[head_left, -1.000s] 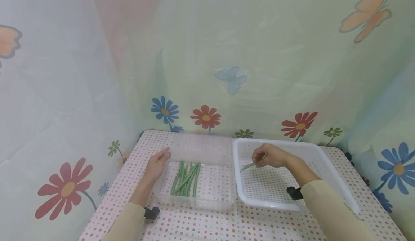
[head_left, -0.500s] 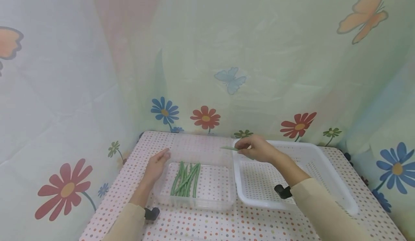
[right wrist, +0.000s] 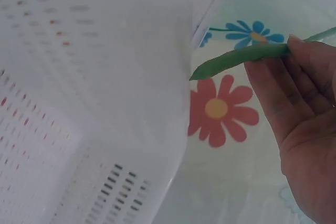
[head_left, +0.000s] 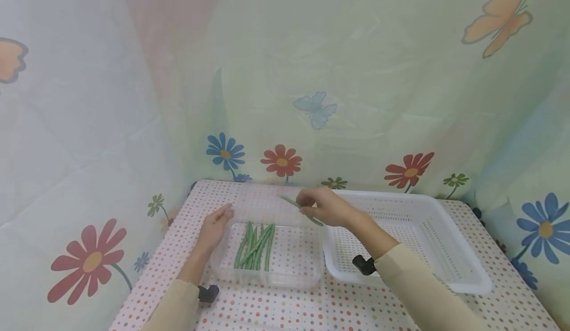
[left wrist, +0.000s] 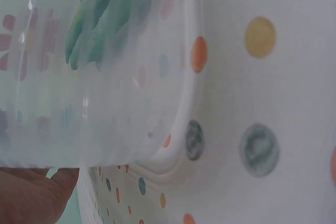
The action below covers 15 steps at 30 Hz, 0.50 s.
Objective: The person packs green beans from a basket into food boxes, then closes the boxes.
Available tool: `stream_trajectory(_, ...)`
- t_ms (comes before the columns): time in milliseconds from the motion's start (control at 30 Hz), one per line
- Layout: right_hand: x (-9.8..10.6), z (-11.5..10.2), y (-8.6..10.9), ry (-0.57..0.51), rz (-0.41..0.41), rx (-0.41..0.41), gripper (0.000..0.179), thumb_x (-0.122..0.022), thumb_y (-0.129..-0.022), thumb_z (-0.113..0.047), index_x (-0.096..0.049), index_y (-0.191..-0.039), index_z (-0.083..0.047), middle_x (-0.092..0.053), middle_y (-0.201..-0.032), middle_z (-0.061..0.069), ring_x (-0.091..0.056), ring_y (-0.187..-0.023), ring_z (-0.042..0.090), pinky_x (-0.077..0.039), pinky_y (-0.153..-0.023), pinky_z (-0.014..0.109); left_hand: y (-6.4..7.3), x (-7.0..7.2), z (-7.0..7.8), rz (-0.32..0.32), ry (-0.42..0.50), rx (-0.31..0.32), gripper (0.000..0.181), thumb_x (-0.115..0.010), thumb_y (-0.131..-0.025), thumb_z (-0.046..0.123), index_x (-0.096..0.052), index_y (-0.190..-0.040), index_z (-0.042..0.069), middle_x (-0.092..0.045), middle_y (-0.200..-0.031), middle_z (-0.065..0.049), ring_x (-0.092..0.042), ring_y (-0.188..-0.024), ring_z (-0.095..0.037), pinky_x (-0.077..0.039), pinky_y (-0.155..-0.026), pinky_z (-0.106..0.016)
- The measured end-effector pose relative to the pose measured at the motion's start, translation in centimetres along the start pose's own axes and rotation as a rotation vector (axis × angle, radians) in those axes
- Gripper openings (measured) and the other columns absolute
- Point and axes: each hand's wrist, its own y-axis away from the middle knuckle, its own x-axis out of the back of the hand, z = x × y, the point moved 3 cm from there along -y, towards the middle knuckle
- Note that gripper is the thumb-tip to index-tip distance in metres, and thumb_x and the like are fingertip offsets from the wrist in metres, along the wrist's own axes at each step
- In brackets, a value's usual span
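My right hand (head_left: 327, 207) pinches one green bean (right wrist: 239, 60) between thumb and fingers, above the right rear part of a clear plastic container (head_left: 291, 279). Both ends of the bean stick out past the fingertips. Inside the container, several green beans (head_left: 255, 252) lie lengthwise toward the left, one crossing over the others. My left hand (head_left: 214, 229) rests with fairly straight fingers against the container's left side. The left wrist view shows part of that hand at the bottom left beside the clear wall; the rest is cut off.
A white perforated basket (head_left: 467, 266) stands right of the container, close to its side. The container's clear lid part (head_left: 267, 191) lies behind it. Under everything is a dotted tablecloth (head_left: 285, 311), with a flowered curtain (head_left: 378, 98) hanging around the back and sides.
From inside the basket, my right hand has lifted the green bean and carried it left, over the basket's edge, to above the container. My left hand has stayed in place.
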Motion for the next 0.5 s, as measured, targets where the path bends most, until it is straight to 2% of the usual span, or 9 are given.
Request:
stream_trajectory(233, -1.3, -1.4, -1.3, -0.052, -0.004, 0.032, 0.011, -0.072, -0.097, -0.008, -0.070, -0.106, -0.013, -0.073, -0.100, -0.001, -0.072, -0.097, 0.015, -0.061, -0.086, 0.029, 0.0, 0.1, 0.2, 0.000, -0.008, 0.000, 0.049, -0.048, -0.110, 0.042, -0.049, -0.155, 0.023, -0.052, -0.159, -0.006, -0.037, -0.155, -0.031, -0.024, -0.129, -0.057)
stream_trajectory(500, -3.2, -2.5, -2.1, -0.099, -0.001, 0.042, 0.024, -0.069, -0.096, -0.001, -0.065, -0.120, -0.003, -0.073, -0.107, 0.010, -0.073, -0.097, 0.019, -0.062, -0.080, 0.025, 0.0, 0.0, 0.0, 0.000, 0.000, -0.007, 0.049, -0.048, -0.110, 0.039, -0.049, -0.155, 0.020, -0.053, -0.158, -0.007, -0.039, -0.154, -0.032, -0.025, -0.129, -0.056)
